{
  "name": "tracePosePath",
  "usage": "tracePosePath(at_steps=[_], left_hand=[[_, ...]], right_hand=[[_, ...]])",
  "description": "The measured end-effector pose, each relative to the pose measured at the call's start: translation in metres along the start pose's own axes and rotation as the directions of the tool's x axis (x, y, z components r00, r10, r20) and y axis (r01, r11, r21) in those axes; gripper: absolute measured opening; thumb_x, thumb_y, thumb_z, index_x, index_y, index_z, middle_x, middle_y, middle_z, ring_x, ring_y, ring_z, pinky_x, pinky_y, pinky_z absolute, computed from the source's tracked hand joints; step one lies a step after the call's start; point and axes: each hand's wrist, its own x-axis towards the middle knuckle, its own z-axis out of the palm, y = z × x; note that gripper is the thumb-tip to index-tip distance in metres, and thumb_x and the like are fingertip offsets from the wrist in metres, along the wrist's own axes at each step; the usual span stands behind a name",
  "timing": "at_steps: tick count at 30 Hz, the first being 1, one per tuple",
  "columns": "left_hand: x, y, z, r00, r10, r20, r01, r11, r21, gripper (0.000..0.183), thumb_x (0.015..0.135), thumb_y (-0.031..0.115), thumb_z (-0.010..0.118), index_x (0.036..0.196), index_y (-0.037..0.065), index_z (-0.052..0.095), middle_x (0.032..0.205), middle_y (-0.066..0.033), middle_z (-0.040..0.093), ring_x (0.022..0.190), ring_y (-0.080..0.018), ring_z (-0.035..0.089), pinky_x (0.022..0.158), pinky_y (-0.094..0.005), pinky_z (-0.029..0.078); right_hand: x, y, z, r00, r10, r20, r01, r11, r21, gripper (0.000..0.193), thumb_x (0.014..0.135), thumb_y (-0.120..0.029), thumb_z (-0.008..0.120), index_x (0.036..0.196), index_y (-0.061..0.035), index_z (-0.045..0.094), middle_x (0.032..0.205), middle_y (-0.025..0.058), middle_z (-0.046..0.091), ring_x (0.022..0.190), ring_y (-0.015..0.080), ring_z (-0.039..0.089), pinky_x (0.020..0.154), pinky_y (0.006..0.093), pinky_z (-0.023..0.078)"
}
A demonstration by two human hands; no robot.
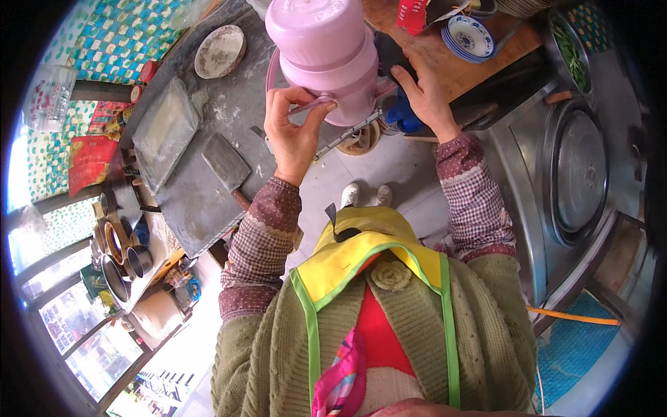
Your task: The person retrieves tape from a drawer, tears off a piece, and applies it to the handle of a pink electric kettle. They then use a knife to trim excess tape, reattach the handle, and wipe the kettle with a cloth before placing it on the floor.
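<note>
A tall pink plastic bucket-like container (340, 69), ringed with ridges, stands at the near edge of the grey worktop. Its curved pink handle hangs round the front, and my left hand (297, 128) pinches it between thumb and fingers. My right hand (427, 97) is at the container's right side, closed against a dark thing (392, 59) whose kind I cannot make out. Most of that hand's fingers are hidden, while its thumb shows. Just below them sits something bright blue (404, 117), partly covered.
The grey worktop (243, 80) carries a cleaver (226, 163), a plastic-wrapped tray (167, 132) and a patterned bowl (220, 51). Blue-and-white bowls (470, 38) are stacked at the back right. A large round lid (582, 170) covers the stove at right. Pans (114, 278) lie at far left.
</note>
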Motion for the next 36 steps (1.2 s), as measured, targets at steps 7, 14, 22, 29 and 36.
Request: tracePosePath(at_steps=[7, 14, 22, 29, 36], left_hand=[[-0.003, -0.014, 0.004, 0.999, -0.041, -0.006, 0.039, 0.979, -0.200, 0.033, 0.073, 0.000, 0.092, 0.090, 0.005, 0.064, 0.097, -0.0018, 0.058, 0.086, -0.0144, 0.057, 0.079, -0.0287, 0.050], [-0.003, -0.017, 0.003, 1.000, -0.007, 0.027, 0.014, 0.965, -0.262, 0.031, 0.075, -0.008, 0.087, 0.091, 0.004, 0.064, 0.099, -0.0006, 0.057, 0.092, -0.0121, 0.056, 0.088, -0.0260, 0.046], [-0.002, -0.015, 0.004, 0.998, -0.067, 0.003, 0.066, 0.968, -0.244, 0.031, 0.071, 0.000, 0.092, 0.084, 0.006, 0.064, 0.091, -0.0028, 0.061, 0.086, -0.0167, 0.060, 0.107, -0.0397, 0.049], [0.002, -0.017, 0.001, 0.998, 0.060, -0.005, -0.060, 0.978, -0.202, 0.028, 0.072, -0.001, 0.089, 0.088, 0.007, 0.068, 0.089, -0.0049, 0.062, 0.084, -0.0204, 0.064, 0.115, -0.0509, 0.045], [0.006, -0.019, -0.004, 0.988, 0.148, 0.032, -0.141, 0.977, -0.162, 0.027, 0.073, -0.004, 0.086, 0.090, 0.006, 0.068, 0.090, -0.0048, 0.063, 0.084, -0.0207, 0.065, 0.118, -0.0530, 0.043]], right_hand=[[-0.003, 0.003, 0.002, 0.999, 0.049, 0.003, -0.049, 0.999, 0.020, 0.046, 0.104, -0.026, 0.066, 0.135, 0.0075, 0.058, 0.126, 0.0250, 0.068, 0.118, 0.0347, 0.066, 0.101, 0.0387, 0.050], [-0.005, 0.004, 0.003, 0.999, 0.038, 0.005, -0.038, 0.999, -0.013, 0.045, 0.105, -0.026, 0.064, 0.134, 0.0069, 0.057, 0.124, 0.0252, 0.068, 0.118, 0.0354, 0.066, 0.100, 0.0396, 0.050], [-0.001, -0.001, -0.001, 0.999, 0.021, 0.042, -0.022, 0.999, 0.028, 0.042, 0.106, -0.021, 0.061, 0.138, 0.0048, 0.055, 0.126, 0.0226, 0.065, 0.118, 0.0342, 0.062, 0.101, 0.0396, 0.048], [0.000, -0.006, -0.001, 0.998, 0.039, 0.048, -0.037, 0.999, -0.038, 0.041, 0.106, -0.019, 0.059, 0.139, 0.0042, 0.053, 0.126, 0.0218, 0.063, 0.119, 0.0321, 0.061, 0.103, 0.0379, 0.046], [0.002, -0.007, -0.002, 0.996, 0.055, 0.076, -0.055, 0.998, 0.007, 0.038, 0.107, -0.020, 0.058, 0.138, 0.0033, 0.055, 0.123, 0.0213, 0.065, 0.114, 0.0316, 0.063, 0.100, 0.0378, 0.048]])
